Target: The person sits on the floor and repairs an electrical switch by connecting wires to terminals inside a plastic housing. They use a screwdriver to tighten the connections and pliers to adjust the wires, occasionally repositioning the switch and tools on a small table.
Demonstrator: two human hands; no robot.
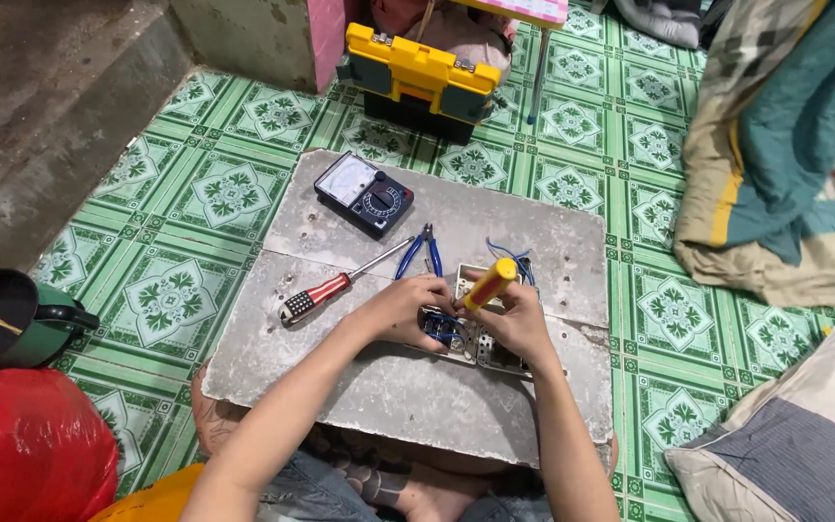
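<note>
Right hand (519, 324) grips yellow-handled screwdriver (488, 283), tip down into white electrical box (480, 338) on grey slab (388, 387). Left hand (403, 307) clasps box, steadying it. Spare striped screwdriver (326, 295), blue pliers (422, 251), multimeter (364, 193) lie within reach.

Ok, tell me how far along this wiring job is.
Done: tools laid out, meter, pliers and spare screwdriver on the slab. In hand: right hand drives a yellow screwdriver into the socket box, left hand steadying. Left: blue wires hang loose; box open.

Meter (364, 193) behind pliers (420, 253); screwdriver (335, 286) left, on slab (388, 387).
</note>
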